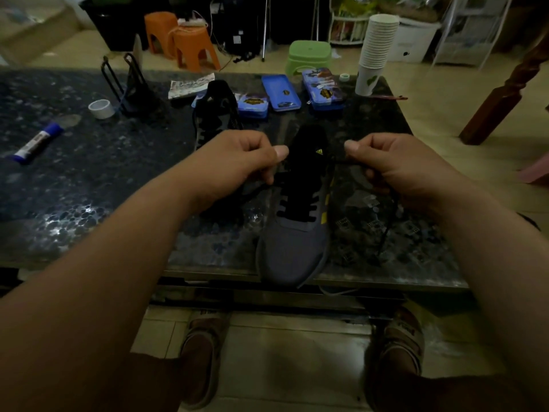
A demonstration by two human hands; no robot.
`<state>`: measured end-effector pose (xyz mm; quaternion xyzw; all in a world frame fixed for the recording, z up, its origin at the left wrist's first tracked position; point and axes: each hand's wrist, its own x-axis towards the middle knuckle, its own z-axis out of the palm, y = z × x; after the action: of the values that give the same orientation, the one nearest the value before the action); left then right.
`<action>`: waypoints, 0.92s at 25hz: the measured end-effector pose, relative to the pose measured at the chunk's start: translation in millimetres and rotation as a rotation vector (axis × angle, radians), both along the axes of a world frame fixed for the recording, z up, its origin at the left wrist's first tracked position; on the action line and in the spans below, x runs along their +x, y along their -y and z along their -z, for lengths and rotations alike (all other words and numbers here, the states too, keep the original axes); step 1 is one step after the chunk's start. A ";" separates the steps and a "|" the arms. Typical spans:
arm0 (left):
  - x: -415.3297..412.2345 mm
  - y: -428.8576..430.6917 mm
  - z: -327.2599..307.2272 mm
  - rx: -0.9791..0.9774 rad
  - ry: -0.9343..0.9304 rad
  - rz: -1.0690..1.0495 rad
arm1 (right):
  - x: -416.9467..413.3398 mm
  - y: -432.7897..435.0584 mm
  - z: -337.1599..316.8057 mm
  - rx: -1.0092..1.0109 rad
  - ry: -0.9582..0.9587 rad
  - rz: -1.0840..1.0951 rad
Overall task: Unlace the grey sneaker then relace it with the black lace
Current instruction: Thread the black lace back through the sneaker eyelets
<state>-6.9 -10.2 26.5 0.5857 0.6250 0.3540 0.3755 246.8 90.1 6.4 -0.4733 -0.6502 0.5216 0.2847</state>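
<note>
Grey sneaker sits on the dark counter between both hands, its toe nearest the person. The left hand pinches one end of the black lace. The right hand grips the other end, which trails below it.

No word or number is legible.

- **Near centre:** the grey fabric sneaker has a small yellow triangular brand logo on its black tongue. Slanted yellow stripes mark its right side.
- **Far centre of the dark speckled desk:** flat blue tins carry printed artwork and badge-like emblems, with unreadable lettering.
- **Left:** white-and-blue glue stick, label print blurred.
- **Far right:** white paper cup with a green leaf mark.
</note>
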 end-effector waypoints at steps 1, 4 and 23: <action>3.1 -0.7 -0.6 0.003 0.022 0.010 | -3.6 3.4 -2.6 0.021 0.010 0.005; 18.8 -2.5 2.0 -0.019 0.056 0.067 | -23.1 21.3 -15.1 0.115 -0.007 -0.054; -5.8 14.9 22.8 0.082 -0.244 -0.046 | -51.8 29.1 -15.0 0.123 0.078 -0.205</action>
<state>-12.7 -25.1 3.7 0.6249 0.6641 0.3141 0.2642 195.0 61.0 21.4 -0.4059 -0.7366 0.4883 0.2330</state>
